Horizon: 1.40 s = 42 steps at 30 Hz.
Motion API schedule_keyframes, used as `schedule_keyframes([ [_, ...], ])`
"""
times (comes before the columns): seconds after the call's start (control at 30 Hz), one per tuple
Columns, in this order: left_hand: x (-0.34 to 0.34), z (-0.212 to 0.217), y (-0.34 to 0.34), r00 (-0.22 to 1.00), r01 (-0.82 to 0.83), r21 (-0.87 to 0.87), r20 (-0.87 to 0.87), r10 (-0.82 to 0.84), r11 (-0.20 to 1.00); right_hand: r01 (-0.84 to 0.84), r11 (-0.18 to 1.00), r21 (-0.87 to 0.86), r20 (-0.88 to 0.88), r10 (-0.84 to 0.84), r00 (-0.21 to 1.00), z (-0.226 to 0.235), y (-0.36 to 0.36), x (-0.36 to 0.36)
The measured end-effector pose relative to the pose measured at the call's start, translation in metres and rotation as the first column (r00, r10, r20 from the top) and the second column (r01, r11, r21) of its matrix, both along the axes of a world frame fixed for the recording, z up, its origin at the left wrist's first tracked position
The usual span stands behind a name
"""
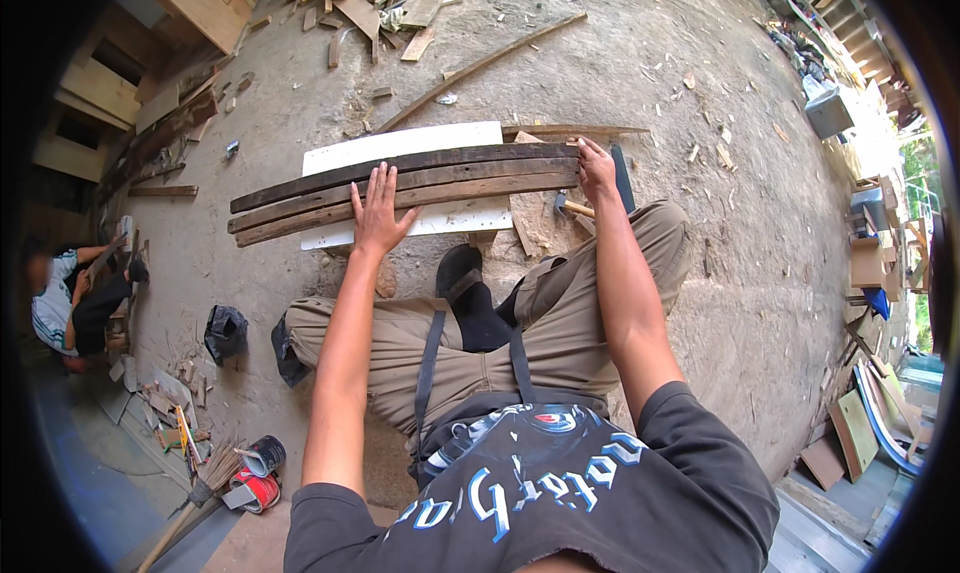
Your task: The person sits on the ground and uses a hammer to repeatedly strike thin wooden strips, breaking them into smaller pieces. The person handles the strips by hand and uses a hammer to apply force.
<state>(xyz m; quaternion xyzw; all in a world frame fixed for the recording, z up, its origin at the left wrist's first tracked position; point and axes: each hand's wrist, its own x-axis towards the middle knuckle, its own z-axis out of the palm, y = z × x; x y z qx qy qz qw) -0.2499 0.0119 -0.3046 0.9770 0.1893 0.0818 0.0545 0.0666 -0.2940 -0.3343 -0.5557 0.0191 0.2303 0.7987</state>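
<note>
Three long, weathered wooden strips [480, 172] lie side by side across a white board [430, 141] in front of me. My left hand [376, 215] rests flat over the strips left of their middle, fingers spread. At their right end, my right hand [597, 171] has its fingers closed around the end of the strips, thumb side toward the far strip. A hammer [577, 208] lies just below the right hand, its handle partly hidden by my forearm. A dark, flat, narrow piece [622, 176] sits right of that hand.
A long thin batten [480, 71] lies beyond the board, near a heap of wood offcuts [360, 8]. At left are a black bag [226, 333], tins [263, 456], a broom [215, 468] and a seated person [60, 303]. Boards [850, 433] lean at right.
</note>
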Motion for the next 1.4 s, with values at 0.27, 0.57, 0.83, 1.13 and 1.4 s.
schedule_keyframes([
  [0.27, 0.012, 0.011, -0.014, 0.992, -0.039, 0.051, -0.118, 0.044, 0.998, 0.026, 0.978, -0.206, -0.005, -0.027, 1.000, -0.003, 0.003, -0.002],
  [0.57, 0.009, 0.006, -0.010, 0.990, -0.021, 0.042, -0.135, 0.026, 0.999, 0.041, 0.865, -0.500, 0.197, 0.067, 0.978, -0.016, 0.010, -0.014],
  [0.83, 0.010, 0.002, -0.001, 0.995, -0.009, 0.037, -0.102, 0.012, 0.999, -0.006, 0.622, -0.783, 0.227, 0.295, 0.928, -0.009, 0.001, -0.018],
  [1.13, 0.035, 0.019, 0.034, 0.974, 0.104, 0.075, -0.210, -0.086, 0.992, 0.323, 0.400, -0.858, 0.479, 0.849, 0.221, 0.058, 0.035, -0.086],
  [1.4, 0.029, 0.010, 0.032, 0.984, 0.070, 0.043, -0.169, -0.061, 0.997, 0.361, 0.337, -0.869, 0.441, 0.859, 0.260, 0.051, 0.041, -0.091],
])
